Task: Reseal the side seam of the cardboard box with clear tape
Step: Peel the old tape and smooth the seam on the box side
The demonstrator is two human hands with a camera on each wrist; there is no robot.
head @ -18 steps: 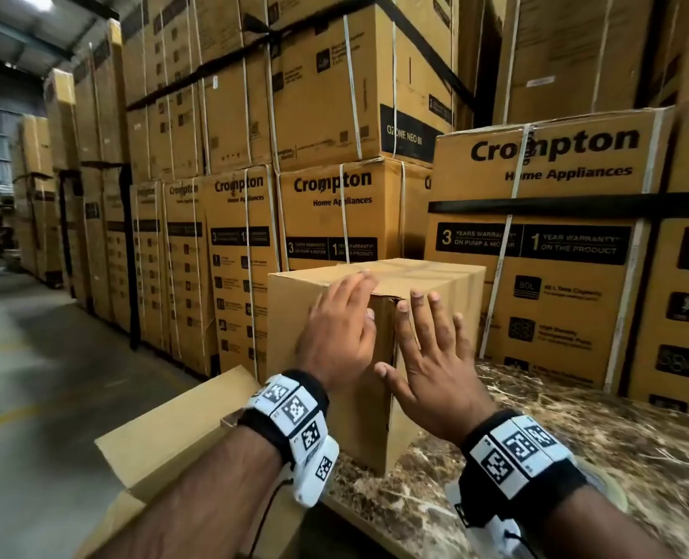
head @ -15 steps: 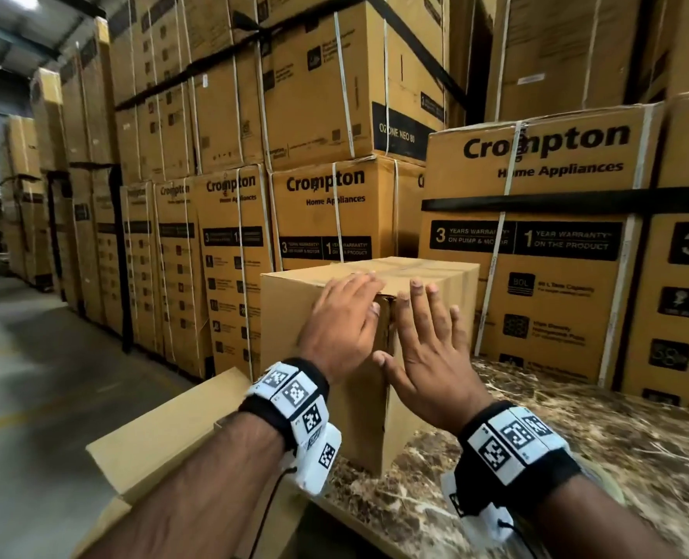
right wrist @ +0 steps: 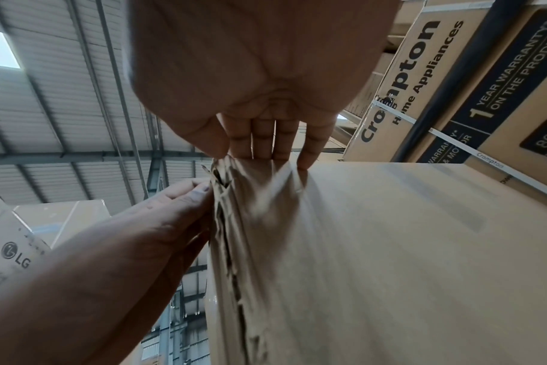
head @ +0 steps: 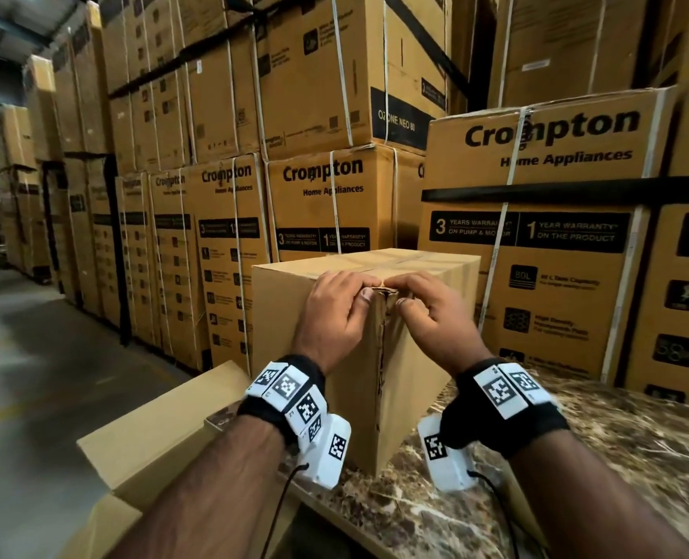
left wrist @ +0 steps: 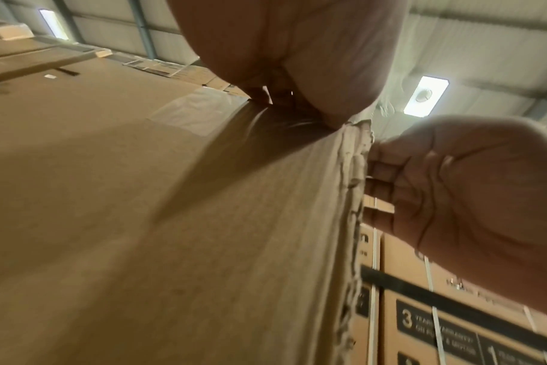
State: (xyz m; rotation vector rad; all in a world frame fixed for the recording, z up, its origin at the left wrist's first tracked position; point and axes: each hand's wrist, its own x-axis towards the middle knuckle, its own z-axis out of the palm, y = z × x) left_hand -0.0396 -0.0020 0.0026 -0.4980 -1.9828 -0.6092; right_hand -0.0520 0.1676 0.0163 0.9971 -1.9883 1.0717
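Observation:
A plain cardboard box (head: 294, 336) stands on the marble table with one corner towards me. Its torn side seam (head: 384, 357) runs ragged down that corner. My left hand (head: 361, 286) grips the top corner from the left, fingers hooked over the top edge and thumb at the seam's top. My right hand (head: 405, 290) grips the same corner from the right. In the left wrist view the frayed seam (left wrist: 353, 222) sits between the left hand (left wrist: 275, 96) and the curled right hand (left wrist: 453, 185). In the right wrist view the right hand (right wrist: 266, 138) reaches over the top and the left hand (right wrist: 172, 205) has its thumb against the seam (right wrist: 225, 247).
Tall stacks of strapped Crompton cartons (head: 536, 236) stand close behind and to the right. The marble table (head: 576, 457) stretches right of the box. An open plain carton (head: 153, 429) sits below the table's left edge. A concrete aisle (head: 32, 377) runs along the left.
Both hands slid up from lying flat on the two faces beside the seam to the top corner, and their fingers now curl over the top edge.

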